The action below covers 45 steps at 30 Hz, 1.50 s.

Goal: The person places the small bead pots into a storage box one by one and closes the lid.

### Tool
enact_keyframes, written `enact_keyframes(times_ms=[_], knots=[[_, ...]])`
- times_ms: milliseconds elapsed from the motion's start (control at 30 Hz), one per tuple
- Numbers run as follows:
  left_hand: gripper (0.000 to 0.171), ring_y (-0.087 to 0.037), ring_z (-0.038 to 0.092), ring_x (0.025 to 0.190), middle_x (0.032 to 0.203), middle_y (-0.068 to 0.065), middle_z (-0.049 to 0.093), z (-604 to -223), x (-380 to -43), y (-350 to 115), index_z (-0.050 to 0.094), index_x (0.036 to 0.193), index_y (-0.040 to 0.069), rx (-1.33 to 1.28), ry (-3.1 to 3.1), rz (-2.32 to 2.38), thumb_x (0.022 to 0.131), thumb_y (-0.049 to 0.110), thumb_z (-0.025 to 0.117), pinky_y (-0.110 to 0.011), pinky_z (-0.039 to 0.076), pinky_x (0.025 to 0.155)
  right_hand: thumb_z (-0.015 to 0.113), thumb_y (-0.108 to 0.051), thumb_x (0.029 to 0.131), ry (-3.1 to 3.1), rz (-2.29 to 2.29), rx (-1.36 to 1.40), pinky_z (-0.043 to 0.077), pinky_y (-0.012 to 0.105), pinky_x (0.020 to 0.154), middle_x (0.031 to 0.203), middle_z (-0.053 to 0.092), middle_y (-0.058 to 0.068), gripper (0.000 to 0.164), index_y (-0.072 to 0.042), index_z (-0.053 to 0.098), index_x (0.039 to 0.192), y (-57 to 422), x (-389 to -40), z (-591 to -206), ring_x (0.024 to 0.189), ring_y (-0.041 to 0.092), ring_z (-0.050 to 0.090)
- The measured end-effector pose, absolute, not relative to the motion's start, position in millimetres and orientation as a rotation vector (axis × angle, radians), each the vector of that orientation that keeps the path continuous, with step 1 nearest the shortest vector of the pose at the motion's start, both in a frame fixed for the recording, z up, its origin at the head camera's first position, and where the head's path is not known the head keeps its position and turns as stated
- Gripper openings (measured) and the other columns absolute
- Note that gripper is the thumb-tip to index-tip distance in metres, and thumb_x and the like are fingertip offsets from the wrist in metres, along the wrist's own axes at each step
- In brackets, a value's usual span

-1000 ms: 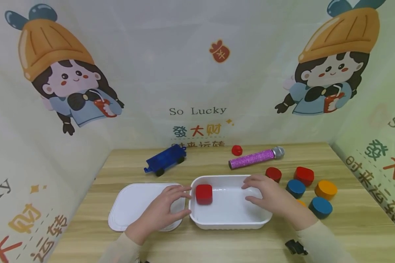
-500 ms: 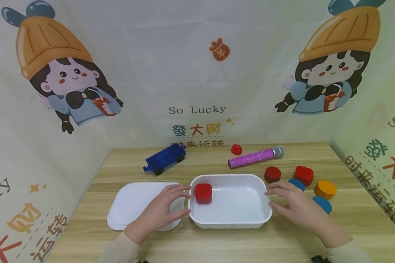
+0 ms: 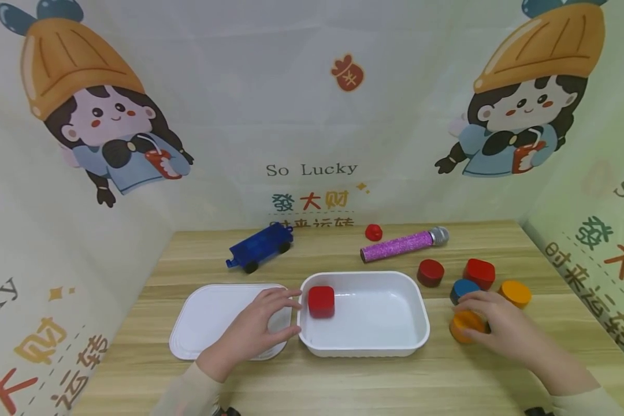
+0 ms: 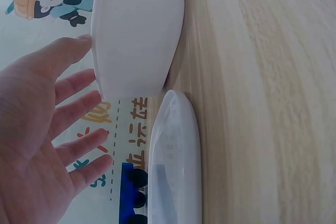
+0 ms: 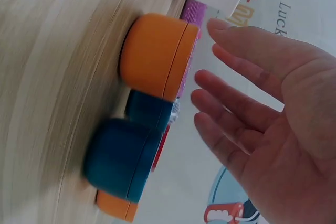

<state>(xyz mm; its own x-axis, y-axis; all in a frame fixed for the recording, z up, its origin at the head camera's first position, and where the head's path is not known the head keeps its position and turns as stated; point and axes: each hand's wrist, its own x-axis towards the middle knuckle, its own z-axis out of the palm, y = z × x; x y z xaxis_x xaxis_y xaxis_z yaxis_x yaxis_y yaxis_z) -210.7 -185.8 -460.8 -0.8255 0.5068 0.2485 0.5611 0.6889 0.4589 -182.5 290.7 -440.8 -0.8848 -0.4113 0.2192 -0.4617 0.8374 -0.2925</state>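
Observation:
A white plastic box (image 3: pixel 374 351) holds a red rounded-square block (image 3: pixel 321 302) at its left end. My left hand (image 3: pixel 257 323) has its fingertips and thumb right at the box's left rim, fingers spread. Over the white lid (image 3: pixel 208 318), that same hand partly covers it. My right hand (image 3: pixel 504 323) hovers above an orange round block (image 3: pixel 467 327) with fingers loosely extended. In the right wrist view, a gap shows between the fingertips and the orange block (image 5: pixel 155 56). A teal round block (image 5: pixel 121 158) beside it is hidden by the hand in the head view.
Behind the right hand lie a blue round block (image 3: pixel 464 290), a dark red round block (image 3: pixel 430 273), a red block (image 3: pixel 479 273) and another orange block (image 3: pixel 515 293). Toward the back are a purple glitter microphone (image 3: pixel 403 245), a small red piece (image 3: pixel 374 232) and a blue toy wagon (image 3: pixel 262 248).
My right hand has moved from over the box's right end out to the right, to the orange round block. My left hand has stayed at the box's left rim.

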Motion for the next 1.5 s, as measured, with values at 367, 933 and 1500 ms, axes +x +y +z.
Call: enact_keyframes(times_ms=[367, 933, 1500], knots=[[0.034, -0.029, 0.050, 0.141, 0.149, -0.003, 0.060, -461.1, -211.6, -185.6, 0.072, 0.121, 0.021, -0.899, -2.794, -0.796, 0.091, 0.035, 0.080, -0.053, 0.046, 0.116, 0.093, -0.020, 0.073, -2.954, 0.492, 0.664, 0.058, 0.057, 0.092, 0.112, 0.073, 0.010, 0.035, -0.011, 0.078, 0.103, 304.6, -179.5, -445.9, 0.105, 0.034, 0.069], [0.035, -0.028, 0.049, 0.142, 0.150, -0.002, 0.059, -459.8, -211.0, -185.4, 0.072, 0.123, 0.021, -0.901, -2.802, -0.796, 0.092, 0.036, 0.079, -0.053, 0.045, 0.116, 0.093, -0.018, 0.073, -2.909, 0.518, 0.665, 0.062, 0.044, 0.086, 0.110, 0.073, 0.002, 0.035, -0.012, 0.078, 0.104, 300.6, -181.1, -441.9, 0.096, 0.021, 0.069], [0.034, -0.027, 0.051, 0.140, 0.149, -0.001, 0.060, -460.4, -210.0, -185.9, 0.072, 0.121, 0.020, -0.899, -2.779, -0.817, 0.091, 0.035, 0.079, -0.052, 0.046, 0.115, 0.091, -0.016, 0.076, -2.779, 0.530, 0.756, 0.063, 0.047, 0.085, 0.115, 0.072, 0.007, 0.037, -0.011, 0.078, 0.110, 272.2, -191.2, -396.9, 0.099, 0.026, 0.070]])
